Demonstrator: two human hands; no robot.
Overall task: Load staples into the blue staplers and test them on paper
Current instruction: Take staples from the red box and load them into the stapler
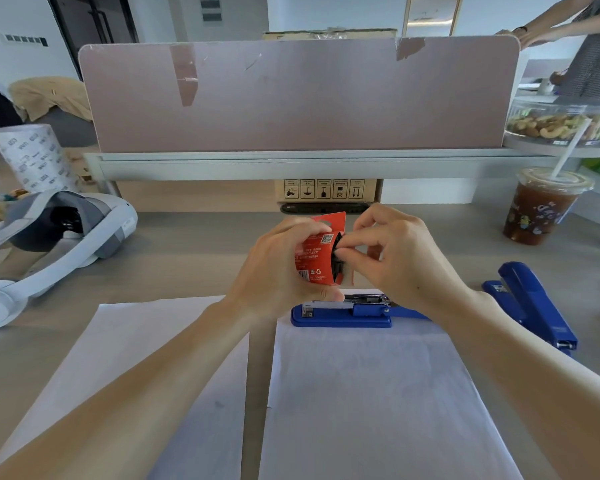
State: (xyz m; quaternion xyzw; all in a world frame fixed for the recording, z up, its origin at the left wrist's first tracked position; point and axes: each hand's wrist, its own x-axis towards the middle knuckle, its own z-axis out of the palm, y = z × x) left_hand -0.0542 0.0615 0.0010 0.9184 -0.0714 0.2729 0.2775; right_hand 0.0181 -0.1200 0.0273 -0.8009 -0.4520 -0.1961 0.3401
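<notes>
My left hand (278,268) holds a red staple packet (317,252) upright above the desk. The thumb and fingers of my right hand (388,251) pinch at the packet's open right side, where something dark shows. Just below the hands a blue stapler (343,311) lies opened flat at the top of a white paper sheet (371,393), its metal staple channel facing up. A second blue stapler (534,303) sits closed on the desk to the right. Another white sheet (146,358) lies on the left under my left forearm.
A white VR headset (59,233) rests at the left. An iced drink cup with a straw (541,206) stands at the right. A pink divider panel (298,95) walls off the back of the desk. A person stands at the far right behind it.
</notes>
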